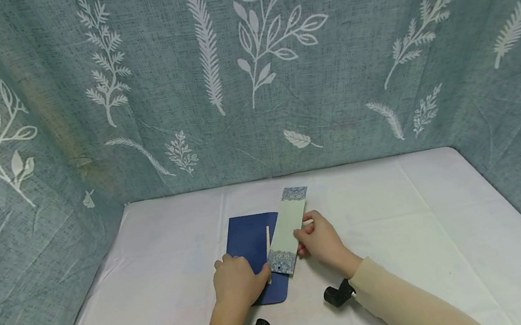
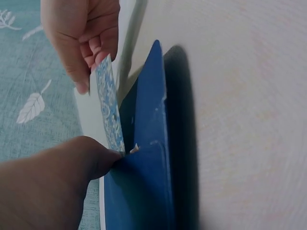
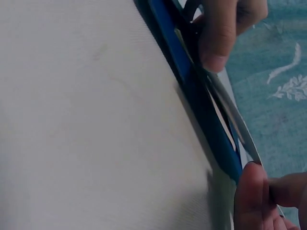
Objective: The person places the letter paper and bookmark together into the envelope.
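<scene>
Grip, left hand (image 1: 236,283): fingers curled, pressing down on the dark blue sleeve (image 1: 252,243) and pinching the near patterned end of the pale card (image 1: 288,230). Grip, right hand (image 1: 321,241): fingers and thumb closed on the card's right edge.

Head view: sleeve lies flat on the white-covered worktop (image 1: 404,230), near its middle; card lies slanted across the sleeve's right edge, its far patterned end beyond the sleeve. Leaf-print grey-blue cloth (image 1: 245,62) behind and at both sides.

Left wrist view: left hand (image 2: 57,182) thumb meets card (image 2: 109,108) at the sleeve (image 2: 144,167) opening; right hand (image 2: 84,36) holds the card's far part.

Right wrist view: sleeve (image 3: 201,110) edge-on against the worktop (image 3: 86,120); right hand (image 3: 266,199) fingertips at the card's thin edge; left hand (image 3: 225,28) beyond.
</scene>
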`<state>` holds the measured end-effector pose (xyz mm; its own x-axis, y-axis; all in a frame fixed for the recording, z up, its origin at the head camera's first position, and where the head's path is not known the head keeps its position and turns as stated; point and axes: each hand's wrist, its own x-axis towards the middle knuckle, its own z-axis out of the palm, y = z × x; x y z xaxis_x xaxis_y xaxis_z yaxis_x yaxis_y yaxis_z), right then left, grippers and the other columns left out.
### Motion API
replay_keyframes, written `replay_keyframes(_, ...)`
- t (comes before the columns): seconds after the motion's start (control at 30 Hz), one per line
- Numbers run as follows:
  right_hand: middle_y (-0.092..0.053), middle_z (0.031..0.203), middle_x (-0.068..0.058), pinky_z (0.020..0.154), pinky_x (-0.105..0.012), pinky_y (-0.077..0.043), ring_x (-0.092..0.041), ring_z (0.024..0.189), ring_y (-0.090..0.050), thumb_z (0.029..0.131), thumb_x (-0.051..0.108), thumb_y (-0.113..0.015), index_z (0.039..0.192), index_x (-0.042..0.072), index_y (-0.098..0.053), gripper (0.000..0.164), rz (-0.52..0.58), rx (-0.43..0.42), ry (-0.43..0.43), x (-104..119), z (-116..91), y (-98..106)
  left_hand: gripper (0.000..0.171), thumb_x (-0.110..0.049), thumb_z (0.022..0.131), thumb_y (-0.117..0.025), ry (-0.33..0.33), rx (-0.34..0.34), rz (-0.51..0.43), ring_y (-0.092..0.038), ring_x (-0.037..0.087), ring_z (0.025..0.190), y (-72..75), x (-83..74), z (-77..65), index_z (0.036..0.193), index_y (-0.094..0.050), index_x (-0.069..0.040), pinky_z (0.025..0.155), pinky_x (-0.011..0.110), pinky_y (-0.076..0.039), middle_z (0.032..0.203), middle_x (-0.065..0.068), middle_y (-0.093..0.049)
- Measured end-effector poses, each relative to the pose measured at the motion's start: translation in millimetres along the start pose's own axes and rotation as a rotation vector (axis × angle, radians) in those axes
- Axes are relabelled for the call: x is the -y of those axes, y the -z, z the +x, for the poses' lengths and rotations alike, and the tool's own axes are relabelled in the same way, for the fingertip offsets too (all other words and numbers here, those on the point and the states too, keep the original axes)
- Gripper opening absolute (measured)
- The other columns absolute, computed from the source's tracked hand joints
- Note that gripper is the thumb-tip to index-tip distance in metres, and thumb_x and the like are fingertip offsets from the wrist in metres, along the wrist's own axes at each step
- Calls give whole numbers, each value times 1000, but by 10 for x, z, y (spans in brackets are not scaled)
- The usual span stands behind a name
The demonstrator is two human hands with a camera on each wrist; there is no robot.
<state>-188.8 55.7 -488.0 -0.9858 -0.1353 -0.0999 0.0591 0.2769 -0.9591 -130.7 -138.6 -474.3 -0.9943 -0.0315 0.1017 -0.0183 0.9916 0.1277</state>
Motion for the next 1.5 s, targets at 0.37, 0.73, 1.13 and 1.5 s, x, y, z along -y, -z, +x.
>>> replay_keyframes(0.37,-61,69,-8,52,-30,-50,-21,50,-61,84,14,-60,138,-2,-18,71,-80,115,28,-20,-87,-66,73,-61,73,-53,-4,10,16,-50,39,77,-5,9,5,76,-65,11,59,43,-45,84,26,-53)
replay_keyframes(0.73,-63,67,-9,49,-32,-50,-23,51,-61,83,14,-62,140,-2,-15,75,-84,211,26,-2,-174,-114,72,-60,73,-53,-5,3,17,-51,40,79,15,4,-7,75,-65,11,59,44,-46,85,26,-54)
replay_keyframes(1.13,-63,65,-8,51,-32,-50,-24,51,-61,83,14,-62,140,-2,-14,75,-111,249,48,29,-216,-133,72,-60,74,-52,20,42,-1,-50,40,82,8,3,-8,79,-66,10,61,44,-46,88,27,-53)
replay_keyframes(1.5,-63,68,-7,53,-31,-50,-23,52,-61,84,13,-60,139,-2,-17,72,-122,278,22,51,-164,-142,73,-61,74,-51,20,49,-1,-50,40,82,-2,0,-11,80,-66,10,62,45,-46,89,26,-53)
